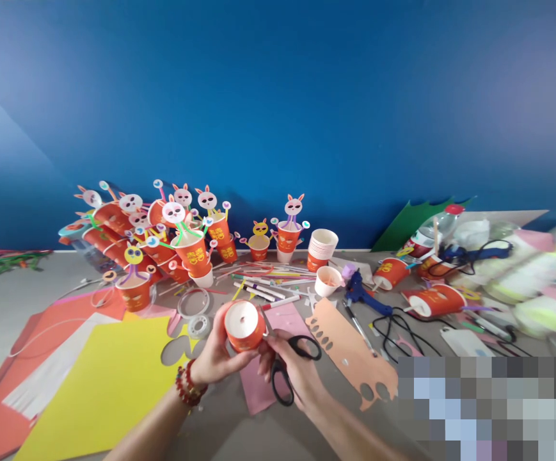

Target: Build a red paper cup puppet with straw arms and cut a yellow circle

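Note:
An orange paper cup (244, 326) is gripped in my left hand (217, 355), its white base facing me with a small dark hole near the middle. My right hand (294, 365) is closed around a pair of scissors (285, 378) with black handles. The scissor handles stick out on either side of the fingers, and the blades point up beside the cup's right wall. Whether a blade touches the cup I cannot tell. Under both hands lies a pink paper sheet (263, 384).
Decorated cups with paper animal heads (194, 253) crowd the back left. Yellow paper (100, 384) lies left; cut peach paper (349, 349) lies right. Markers (258, 293), a cup stack (322, 246), a blue glue gun (361, 294) and its black cable stand or lie beyond.

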